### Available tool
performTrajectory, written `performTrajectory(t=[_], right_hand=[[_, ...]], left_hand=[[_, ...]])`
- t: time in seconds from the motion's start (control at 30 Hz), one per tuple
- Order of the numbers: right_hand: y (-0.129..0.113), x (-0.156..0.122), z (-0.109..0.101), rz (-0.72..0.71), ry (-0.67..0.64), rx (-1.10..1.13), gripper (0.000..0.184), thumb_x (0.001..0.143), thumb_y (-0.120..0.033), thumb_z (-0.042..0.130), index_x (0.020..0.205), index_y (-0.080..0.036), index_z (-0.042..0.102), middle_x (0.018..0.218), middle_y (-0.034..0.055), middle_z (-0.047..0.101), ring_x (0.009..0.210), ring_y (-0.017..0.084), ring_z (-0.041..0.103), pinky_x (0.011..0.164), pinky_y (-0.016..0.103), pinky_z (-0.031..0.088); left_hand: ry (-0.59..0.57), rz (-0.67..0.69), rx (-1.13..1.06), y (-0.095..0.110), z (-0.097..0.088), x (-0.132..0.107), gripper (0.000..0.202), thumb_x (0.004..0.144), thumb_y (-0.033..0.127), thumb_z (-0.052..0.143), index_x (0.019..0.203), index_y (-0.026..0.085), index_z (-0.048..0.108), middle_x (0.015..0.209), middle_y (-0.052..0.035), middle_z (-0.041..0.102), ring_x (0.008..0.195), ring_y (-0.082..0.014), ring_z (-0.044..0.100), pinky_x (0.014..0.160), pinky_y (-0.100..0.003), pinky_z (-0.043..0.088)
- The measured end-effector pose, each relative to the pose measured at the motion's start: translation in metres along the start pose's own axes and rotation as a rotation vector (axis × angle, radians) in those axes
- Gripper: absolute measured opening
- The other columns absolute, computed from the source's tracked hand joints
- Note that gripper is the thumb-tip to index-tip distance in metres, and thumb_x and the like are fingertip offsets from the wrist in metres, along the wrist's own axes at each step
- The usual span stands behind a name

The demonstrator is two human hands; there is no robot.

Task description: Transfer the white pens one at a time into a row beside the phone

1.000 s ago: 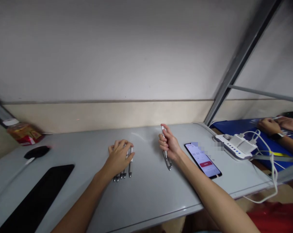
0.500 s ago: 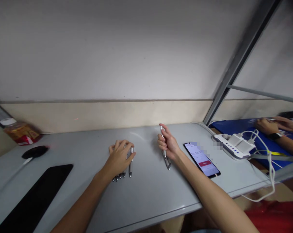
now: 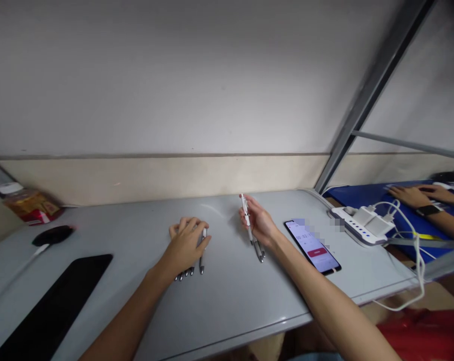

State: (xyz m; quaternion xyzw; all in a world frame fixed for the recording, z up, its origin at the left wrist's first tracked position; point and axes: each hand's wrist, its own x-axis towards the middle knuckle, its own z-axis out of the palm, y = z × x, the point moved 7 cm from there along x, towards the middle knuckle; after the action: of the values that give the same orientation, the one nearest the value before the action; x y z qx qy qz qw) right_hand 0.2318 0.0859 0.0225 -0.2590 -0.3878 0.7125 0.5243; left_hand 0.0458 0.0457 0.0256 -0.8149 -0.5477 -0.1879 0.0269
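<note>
- R hand (image 3: pixel 257 220) grasped slim white pen (image 3: pixel 246 213) above smooth grey table (image 3: pixel 219 301).
- L hand (image 3: pixel 187 243) covered row of grey-white, silver-tipped pens (image 3: pixel 202 260) on table; couldn't tell its grip.
- Progress: 1 pen was up, row down; amt left unclear.

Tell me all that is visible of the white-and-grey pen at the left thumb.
The slim plastic-looking pen is white above, grey below, with a shiny tip. It lies on the smooth grey desk, tip toward the near edge, rightmost of the pens under the left hand. The thumb crosses its middle; its upper end is hidden at a fingertip.
</note>
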Motion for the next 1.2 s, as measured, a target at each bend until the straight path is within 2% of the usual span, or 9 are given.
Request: performTrajectory(t=[0.1,0.17,0.3,0.47,0.57,0.67,0.77,0.93,1.2], right_hand=[[0.001,-0.002,-0.001,0.019,0.001,-0.069,0.027,0.079,-0.032,0.065,0.103,-0.025,0.056,0.072,-0.0014,0.055,0.060,0.011,0.052,0.057,0.024,0.049],[-0.001,-0.003,-0.002,0.003,0.008,-0.142,0.030,0.076,-0.027,0.067,0.105,-0.026,0.056,0.078,-0.0010,0.056,0.065,0.012,0.055,0.064,0.028,0.051],[-0.009,-0.004,-0.008,-0.104,0.068,-0.381,0.042,0.076,-0.024,0.062,0.117,-0.030,0.055,0.080,-0.0023,0.055,0.065,0.012,0.057,0.061,0.027,0.048],[-0.020,-0.002,-0.010,-0.238,0.083,-0.799,0.032,0.077,-0.022,0.055,0.109,-0.023,0.062,0.073,-0.0020,0.056,0.064,0.012,0.052,0.063,0.026,0.041],[-0.023,-0.001,-0.016,-0.264,0.105,-1.055,0.032,0.075,-0.021,0.056,0.106,-0.022,0.064,0.088,0.0016,0.060,0.077,0.015,0.054,0.074,0.030,0.040],[-0.019,0.000,-0.022,-0.205,0.101,-1.384,0.030,0.071,-0.022,0.062,0.100,-0.023,0.068,0.107,0.0058,0.059,0.104,0.023,0.048,0.088,0.037,0.032],[-0.012,0.001,-0.030,-0.074,0.077,-1.588,0.029,0.070,-0.026,0.066,0.099,-0.024,0.071,0.119,0.0081,0.055,0.116,0.028,0.040,0.092,0.041,0.025],[-0.009,0.004,-0.035,-0.004,0.038,-1.656,0.038,0.069,-0.027,0.069,0.107,-0.027,0.069,0.130,0.0076,0.050,0.120,0.029,0.037,0.092,0.040,0.023],[-0.012,0.005,-0.038,-0.043,0.082,-1.624,0.034,0.069,-0.029,0.071,0.103,-0.028,0.070,0.125,0.0054,0.054,0.117,0.027,0.040,0.091,0.040,0.025]], left_hand=[[0.003,0.006,0.007,0.001,-0.001,0.000,0.022,0.089,0.034,0.045,0.103,0.025,0.059,0.110,-0.0065,0.060,0.110,-0.0278,0.044,0.087,-0.044,0.029],[0.005,0.008,0.010,0.001,-0.001,0.000,0.022,0.089,0.034,0.045,0.103,0.025,0.059,0.110,-0.0063,0.060,0.110,-0.0279,0.044,0.087,-0.044,0.029],[0.004,0.005,0.009,0.002,-0.002,0.000,0.022,0.090,0.034,0.044,0.103,0.025,0.059,0.110,-0.0062,0.060,0.110,-0.0280,0.043,0.087,-0.044,0.029],[-0.013,-0.002,0.005,0.002,-0.001,0.000,0.023,0.089,0.035,0.044,0.103,0.025,0.059,0.111,-0.0071,0.060,0.110,-0.0281,0.043,0.088,-0.044,0.028],[-0.015,0.003,0.005,0.003,-0.002,0.000,0.022,0.089,0.034,0.044,0.104,0.025,0.059,0.111,-0.0072,0.059,0.111,-0.0281,0.043,0.088,-0.044,0.028],[-0.009,0.006,-0.004,0.003,-0.003,0.000,0.022,0.089,0.034,0.045,0.103,0.025,0.060,0.111,-0.0068,0.059,0.110,-0.0276,0.043,0.088,-0.045,0.028],[-0.014,-0.002,-0.011,0.003,-0.002,0.000,0.022,0.088,0.033,0.045,0.101,0.025,0.061,0.111,-0.0073,0.059,0.109,-0.0275,0.043,0.089,-0.045,0.028],[-0.019,-0.007,0.002,0.002,-0.001,0.000,0.023,0.088,0.034,0.045,0.102,0.025,0.060,0.112,-0.0078,0.059,0.109,-0.0275,0.043,0.089,-0.046,0.028],[-0.027,0.009,0.008,0.005,-0.001,0.000,0.022,0.090,0.035,0.044,0.099,0.025,0.060,0.102,-0.0054,0.063,0.103,-0.0266,0.046,0.082,-0.042,0.028]])
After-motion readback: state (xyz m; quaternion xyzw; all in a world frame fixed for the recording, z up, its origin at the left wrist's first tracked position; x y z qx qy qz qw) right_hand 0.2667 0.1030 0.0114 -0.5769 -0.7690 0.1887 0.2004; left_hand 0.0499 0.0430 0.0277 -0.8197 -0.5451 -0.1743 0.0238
